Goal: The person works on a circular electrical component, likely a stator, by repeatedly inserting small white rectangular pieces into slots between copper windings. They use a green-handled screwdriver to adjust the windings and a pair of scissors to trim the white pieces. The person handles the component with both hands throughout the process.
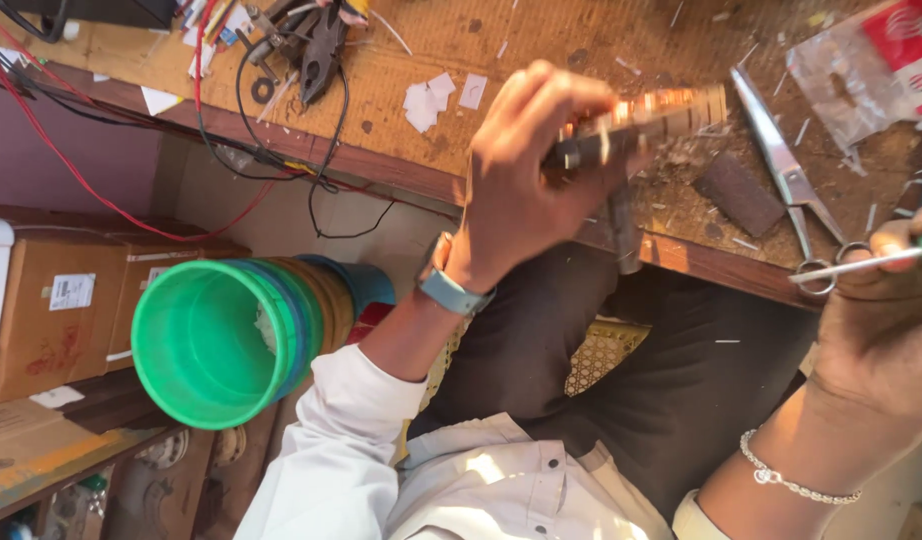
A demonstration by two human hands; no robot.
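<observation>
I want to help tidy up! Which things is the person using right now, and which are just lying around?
In use:
left hand gripping the copper-wound motor part
right hand holding the green-handled tool

Lying about:
scissors
pliers
plastic packet
dark block
green bucket
cardboard boxes

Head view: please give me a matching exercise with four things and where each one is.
Things:
1. copper-wound part
2. scissors
3. green bucket
4. pliers

Places:
A. lying on the bench, between the two hands
B. below the bench, at the left
C. in the left hand
D. on the bench, top left, by the wires

Pairs: 1-C, 2-A, 3-B, 4-D
</observation>
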